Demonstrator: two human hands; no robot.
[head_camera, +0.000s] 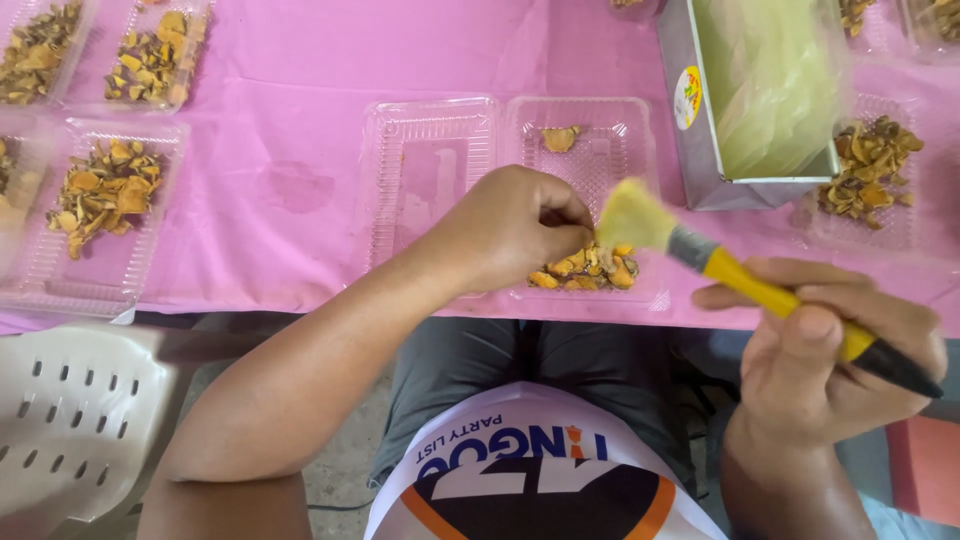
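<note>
Our left hand (510, 228) pinched, it seemed, the orange pieces (588, 270) at frame centre; our right hand (835, 345) gripped the brush (740, 275), its bristles angled up-left just above them.

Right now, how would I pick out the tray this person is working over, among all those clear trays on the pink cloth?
Find the metal box standing on the pink tablecloth. Just left of it lies an open, hinged clear tray, at the table's near edge. Unlike the heaped trays around it, it holds only a small pile of orange-yellow pieces under the left hand, while the right hand holds a yellow-handled brush over it.
</note>
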